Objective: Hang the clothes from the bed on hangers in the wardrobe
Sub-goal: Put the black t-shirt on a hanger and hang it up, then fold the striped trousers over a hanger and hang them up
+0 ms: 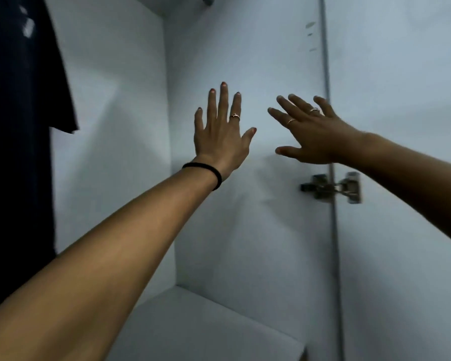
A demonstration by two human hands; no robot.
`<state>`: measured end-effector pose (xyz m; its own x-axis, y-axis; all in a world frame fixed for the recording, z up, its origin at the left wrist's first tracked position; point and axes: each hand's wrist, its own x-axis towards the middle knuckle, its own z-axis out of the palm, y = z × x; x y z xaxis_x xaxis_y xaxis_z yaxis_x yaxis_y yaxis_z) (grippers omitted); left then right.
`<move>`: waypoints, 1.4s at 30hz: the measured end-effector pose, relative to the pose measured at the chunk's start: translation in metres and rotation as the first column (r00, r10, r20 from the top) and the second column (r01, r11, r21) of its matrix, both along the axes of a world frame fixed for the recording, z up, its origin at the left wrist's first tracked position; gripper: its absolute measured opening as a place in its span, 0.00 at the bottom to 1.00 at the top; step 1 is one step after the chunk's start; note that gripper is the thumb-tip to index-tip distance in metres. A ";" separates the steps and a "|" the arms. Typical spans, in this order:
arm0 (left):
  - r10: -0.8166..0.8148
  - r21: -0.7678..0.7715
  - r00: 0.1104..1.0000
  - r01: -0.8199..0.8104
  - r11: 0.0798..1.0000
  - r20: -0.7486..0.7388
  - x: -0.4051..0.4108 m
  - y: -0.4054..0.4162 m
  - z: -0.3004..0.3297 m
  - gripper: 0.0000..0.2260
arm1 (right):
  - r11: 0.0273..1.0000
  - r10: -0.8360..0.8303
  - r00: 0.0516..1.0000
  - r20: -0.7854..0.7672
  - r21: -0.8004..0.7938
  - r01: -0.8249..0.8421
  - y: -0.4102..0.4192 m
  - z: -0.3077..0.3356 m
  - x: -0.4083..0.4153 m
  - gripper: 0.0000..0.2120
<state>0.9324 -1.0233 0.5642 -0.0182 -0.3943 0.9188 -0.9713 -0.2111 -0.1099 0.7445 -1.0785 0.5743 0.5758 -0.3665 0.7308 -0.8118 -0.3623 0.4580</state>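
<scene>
Both the left hand [220,138] and right hand [314,134] spread empty inside the wardrobe [245,230]

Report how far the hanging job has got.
Done: one dark garment hangs at the wardrobe's left. In hand: nothing; the left hand and right hand are open and empty. Left: cannot tell, since the bed is out of view.

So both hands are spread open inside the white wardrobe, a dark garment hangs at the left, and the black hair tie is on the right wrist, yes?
Not quite: the head view shows the black hair tie on the left wrist. The rest holds: the left hand and right hand are spread open inside the white wardrobe, and a dark garment hangs at the left.
</scene>
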 end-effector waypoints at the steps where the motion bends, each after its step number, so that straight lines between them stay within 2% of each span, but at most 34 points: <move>1: -0.048 -0.002 0.999 0.048 0.999 0.003 -0.011 -0.005 -0.009 0.32 | 1.000 -0.023 1.000 0.007 0.004 0.023 0.003 -0.006 -0.012 0.39; 5: -0.237 0.044 0.971 0.237 0.970 -0.008 -0.071 -0.022 -0.049 0.32 | 0.985 -0.172 0.984 -0.037 0.007 0.172 0.016 -0.040 -0.079 0.38; 9: -0.402 0.061 0.916 0.401 0.914 -0.004 -0.131 -0.036 -0.080 0.32 | 0.968 -0.251 0.966 -0.057 -0.002 0.252 0.039 -0.068 -0.142 0.37; 12: -0.588 0.026 0.809 0.587 0.809 0.010 -0.192 -0.041 -0.106 0.32 | 0.954 -0.301 0.950 -0.084 -0.034 0.299 0.064 -0.091 -0.196 0.35; 15: -0.707 0.021 0.700 0.709 0.705 0.094 -0.252 -0.044 -0.135 0.29 | 0.933 -0.359 0.926 -0.116 -0.078 0.352 0.086 -0.115 -0.251 0.32; 22: -0.811 0.050 0.492 0.845 0.532 0.315 -0.388 -0.034 -0.166 0.26 | 0.832 -0.554 0.819 -0.147 -0.105 0.544 0.141 -0.158 -0.383 0.27; 26: -0.829 0.066 0.421 0.878 0.475 0.369 -0.469 -0.013 -0.175 0.25 | 0.759 -0.651 0.748 -0.131 -0.097 0.643 0.182 -0.173 -0.459 0.26; 29: -0.884 0.070 0.352 0.918 0.390 0.308 -0.542 0.013 -0.194 0.25 | 0.691 -0.721 0.692 0.007 -0.059 0.721 0.215 -0.195 -0.517 0.25; 33: -0.961 0.145 0.235 0.956 0.256 0.148 -0.653 0.058 -0.243 0.25 | 0.583 -0.807 0.557 0.196 0.109 0.805 0.267 -0.245 -0.598 0.27; 35: -0.982 0.230 0.164 0.956 0.180 0.089 -0.706 0.080 -0.267 0.25 | 0.512 -0.858 0.480 0.181 0.244 0.823 0.295 -0.274 -0.639 0.30; 38: -0.994 0.393 0.103 0.913 0.106 0.028 -0.783 0.108 -0.301 0.27 | 0.367 -0.927 0.363 0.092 0.418 0.831 0.340 -0.314 -0.695 0.33; 42: -0.995 0.534 0.020 0.845 -0.033 -0.094 -0.872 0.148 -0.337 0.28 | 0.157 -0.979 0.201 -0.027 0.527 0.835 0.408 -0.351 -0.756 0.33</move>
<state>0.0607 -0.8754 0.2275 -0.8250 -0.0515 0.5628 -0.1392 0.9837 -0.1140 -0.0111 -0.6709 0.2229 -0.5646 -0.7152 0.4119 -0.6999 0.6794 0.2202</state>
